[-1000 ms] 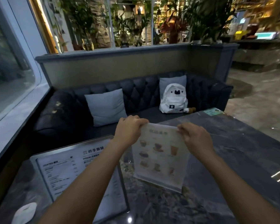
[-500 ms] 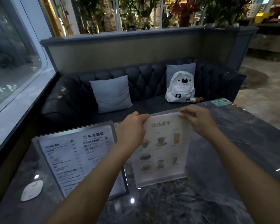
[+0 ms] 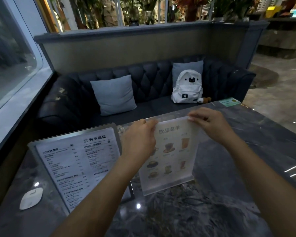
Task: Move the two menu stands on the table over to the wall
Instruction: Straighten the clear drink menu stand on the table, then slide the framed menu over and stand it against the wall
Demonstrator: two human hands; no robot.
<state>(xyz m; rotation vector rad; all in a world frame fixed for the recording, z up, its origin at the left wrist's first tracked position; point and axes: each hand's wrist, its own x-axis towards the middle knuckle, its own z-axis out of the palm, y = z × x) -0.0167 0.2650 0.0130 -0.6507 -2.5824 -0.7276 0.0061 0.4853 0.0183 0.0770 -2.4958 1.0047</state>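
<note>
A clear acrylic drinks menu stand (image 3: 176, 156) with pictures of cups stands upright in the middle of the dark marble table (image 3: 246, 168). My left hand (image 3: 140, 137) grips its top left corner and my right hand (image 3: 210, 124) pinches its top right corner. To its left a larger metal-framed coffee menu stand (image 3: 79, 161) leans upright, close to the window wall (image 3: 9, 106) on the left. The large stand's right edge overlaps the space behind my left forearm.
A white oval device (image 3: 31, 198) lies on the table left of the big menu. Beyond the table is a dark tufted sofa (image 3: 149, 82) with two grey cushions and a white backpack (image 3: 187, 87). A green card (image 3: 229, 102) sits at the table's far right corner.
The camera view has dropped and moved closer. Both hands stay on the small stand's top corners, and it now stands more upright with its base on the table, near the big menu.
</note>
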